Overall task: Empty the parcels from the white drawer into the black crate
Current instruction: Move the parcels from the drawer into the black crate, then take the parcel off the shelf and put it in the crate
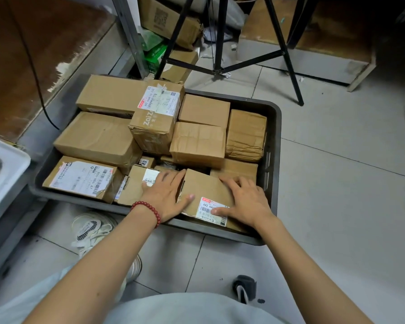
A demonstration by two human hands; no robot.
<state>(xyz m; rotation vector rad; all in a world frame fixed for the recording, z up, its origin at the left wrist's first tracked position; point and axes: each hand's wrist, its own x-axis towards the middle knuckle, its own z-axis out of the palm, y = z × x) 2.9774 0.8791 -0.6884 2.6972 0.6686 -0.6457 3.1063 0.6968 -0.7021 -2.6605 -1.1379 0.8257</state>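
Note:
The black crate (274,127) lies on the tiled floor, filled with several cardboard parcels. At its near edge a brown parcel with a white label (202,191) rests tilted on the rim. My left hand (167,196), with a red bead bracelet at the wrist, lies against the parcel's left side, thumb on its top. My right hand (246,199) rests on its right side, fingers spread, thumb on the label. A corner of the white drawer (5,169) shows at the left edge.
A black tripod (220,61) stands just behind the crate. More boxes and a green packet (156,54) sit by a metal shelf post at the back. A white shoe (91,230) lies on the floor near the crate's front left. Bare tiles extend to the right.

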